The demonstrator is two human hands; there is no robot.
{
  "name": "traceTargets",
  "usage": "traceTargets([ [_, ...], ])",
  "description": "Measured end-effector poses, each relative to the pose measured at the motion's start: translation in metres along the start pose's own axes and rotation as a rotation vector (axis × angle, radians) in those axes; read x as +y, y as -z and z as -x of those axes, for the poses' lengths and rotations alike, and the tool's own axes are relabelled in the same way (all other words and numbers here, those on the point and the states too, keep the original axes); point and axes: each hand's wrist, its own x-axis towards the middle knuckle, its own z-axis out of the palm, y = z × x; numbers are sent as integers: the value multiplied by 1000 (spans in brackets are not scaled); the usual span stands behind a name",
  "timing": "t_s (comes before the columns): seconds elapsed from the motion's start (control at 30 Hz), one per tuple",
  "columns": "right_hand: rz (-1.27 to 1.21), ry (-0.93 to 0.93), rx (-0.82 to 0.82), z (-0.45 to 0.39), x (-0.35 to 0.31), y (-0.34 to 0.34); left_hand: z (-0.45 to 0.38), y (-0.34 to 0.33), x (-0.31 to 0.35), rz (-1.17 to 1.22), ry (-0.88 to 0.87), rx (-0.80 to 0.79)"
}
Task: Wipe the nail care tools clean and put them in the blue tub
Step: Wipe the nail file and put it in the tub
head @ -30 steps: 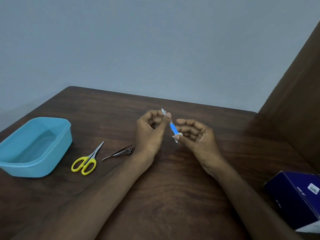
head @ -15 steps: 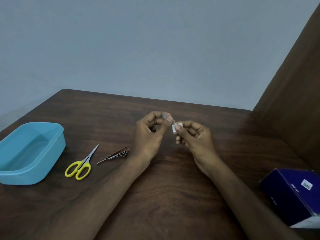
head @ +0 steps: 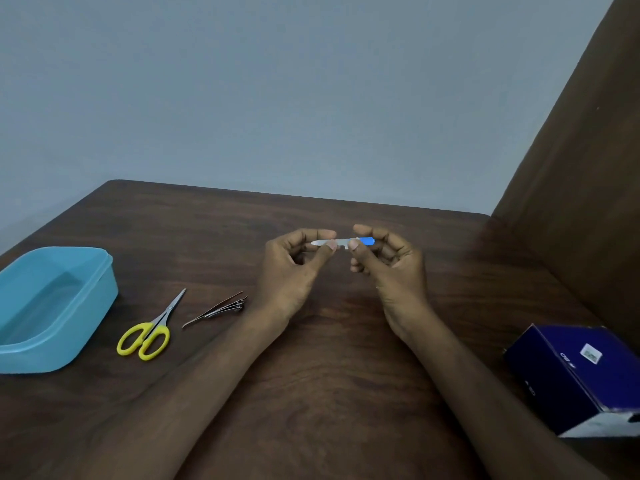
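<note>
Above the middle of the dark wooden table (head: pixel 329 393) I hold a small nail file (head: pixel 341 242) level, its metal blade pointing left and its blue handle right. My left hand (head: pixel 294 271) pinches the blade between thumb and forefinger. My right hand (head: pixel 391 271) pinches the file where the blade meets the handle, with a small white scrap showing under the thumb. The blue tub (head: pixel 86 327) stands open at the table's left edge. Yellow-handled scissors (head: pixel 152 329) and a bunch of slim metal tools (head: pixel 218 309) lie between the tub and my left arm.
A dark blue cardboard box (head: pixel 581 375) sits at the table's right near corner. A tall brown panel (head: pixel 571 202) rises along the right side. A plain grey wall stands behind the table's far edge.
The file has turned from a steep slant to level. My right hand moved along it toward the blue handle, while the left hand kept pinching the blade end.
</note>
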Motion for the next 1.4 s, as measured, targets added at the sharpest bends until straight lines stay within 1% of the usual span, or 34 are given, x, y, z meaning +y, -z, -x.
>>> traceTargets([
  [0.07,-29,-58,37,-2,0,1,0,-2,-1,-34,3,-22],
  [0.2,49,-55,61,-5,3,2,1,-4,-5,-151,0,-71],
  [0.27,40,-58,88,-5,4,1,1,-4,-5,-151,7,-78],
  [0.37,20,-49,191,-7,3,2,0,-4,-2,-88,23,-26],
  [0.43,13,-23,228,-7,1,5,-1,-4,-1,-67,49,29],
  [0.5,33,4,195,-6,-1,6,-1,-3,-1,-96,63,45],
  [0.6,50,17,103,-2,-3,2,0,-4,-3,-162,51,3],
  [0.67,52,43,75,-1,-2,0,1,-4,-2,-178,33,-38],
  [0.73,62,52,96,0,-2,-1,2,-5,0,-177,12,-80],
  [0.87,43,17,236,-4,2,3,3,-6,4,-166,8,-102],
  [0.9,42,2,235,-6,2,4,3,-6,4,-166,9,-109],
  [1.07,28,5,73,-2,-2,0,4,-4,4,-140,19,-99],
  [1.13,43,4,73,-2,-3,1,4,-4,5,-136,15,-111],
  [1.27,26,-32,187,-5,-3,2,7,-6,8,-176,7,-165],
  [1.33,35,-40,177,-5,-3,1,7,-7,8,-190,3,-149],
  [1.4,63,-35,122,-3,-3,2,6,-6,6,-178,1,-119],
])
